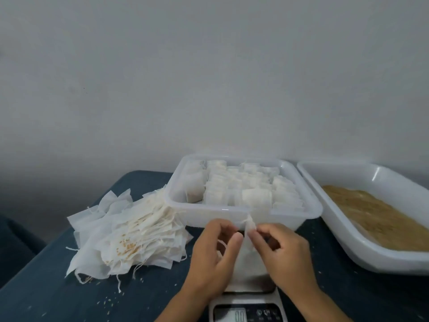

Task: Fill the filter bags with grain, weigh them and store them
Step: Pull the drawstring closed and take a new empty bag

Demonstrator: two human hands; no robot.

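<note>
A white filter bag [248, 256] stands on the platform of a small scale [246, 309], between my two hands. My left hand [212, 254] pinches a drawstring at the bag's left side. My right hand [284, 249] pinches the gathered neck of the bag near its top. Behind the hands a clear plastic tub [287, 213] holds several filled white bags in rows. A white tray [362, 252] at the right holds brown grain [376, 214].
A loose heap of empty filter bags [125, 235] with strings lies on the dark blue table [46, 296] at the left, with scattered grains on and around it. A grey wall stands behind the table.
</note>
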